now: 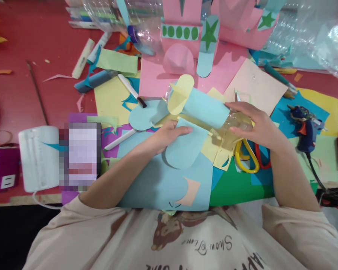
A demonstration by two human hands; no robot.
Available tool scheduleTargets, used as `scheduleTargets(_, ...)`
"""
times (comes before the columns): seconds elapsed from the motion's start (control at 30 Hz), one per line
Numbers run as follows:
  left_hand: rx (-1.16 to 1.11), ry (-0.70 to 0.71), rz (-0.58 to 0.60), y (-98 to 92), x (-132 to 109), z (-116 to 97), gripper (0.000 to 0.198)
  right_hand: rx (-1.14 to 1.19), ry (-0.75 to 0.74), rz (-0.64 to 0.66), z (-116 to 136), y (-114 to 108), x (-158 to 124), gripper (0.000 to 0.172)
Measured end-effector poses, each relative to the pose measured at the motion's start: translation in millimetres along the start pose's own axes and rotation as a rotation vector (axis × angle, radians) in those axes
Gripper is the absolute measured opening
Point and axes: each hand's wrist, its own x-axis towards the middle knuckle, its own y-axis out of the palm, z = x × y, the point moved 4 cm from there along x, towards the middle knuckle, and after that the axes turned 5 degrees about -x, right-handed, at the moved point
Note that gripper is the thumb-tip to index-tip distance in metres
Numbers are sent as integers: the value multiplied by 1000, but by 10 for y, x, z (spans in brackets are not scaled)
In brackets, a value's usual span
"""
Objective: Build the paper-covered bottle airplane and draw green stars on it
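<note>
A clear plastic bottle [236, 123] wrapped in light blue paper [205, 108] lies across the middle of the table, with a yellow rounded paper fin [180, 93] standing on it. My left hand [166, 137] is closed on a light blue rounded paper piece [183, 148] and presses it against the bottle's near side. My right hand [253, 125] is wrapped over the bottle's bare clear end and steadies it. Yellow paper scraps [219, 150] hang below the bottle.
Yellow and red handled scissors [249, 155] lie under my right wrist. A blue glue gun [307, 127] sits at the right. A pink paper model [191, 33] with green stars stands at the back. Coloured sheets, a white pen [131, 90] and glue sticks [83, 58] litter the red table [22, 93].
</note>
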Motion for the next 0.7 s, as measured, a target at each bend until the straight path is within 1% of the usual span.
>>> scheduleTargets(0.2, -10, 17, -6, -7, 0, 5, 25, 49, -37, -36, 35, 42, -4, 56)
scheduleTargets(0.4, 8, 3, 26, 8, -1, 14, 20, 36, -41, -42, 31, 72, 5, 56)
scheduleTargets(0.6, -32, -1, -29, -14, 1, 17, 24, 49, -51, -50, 37, 62, -2, 55)
scheduleTargets(0.7, -24, 3, -17, -13, 4, 18, 25, 37, -37, -50, 30, 64, -1, 55)
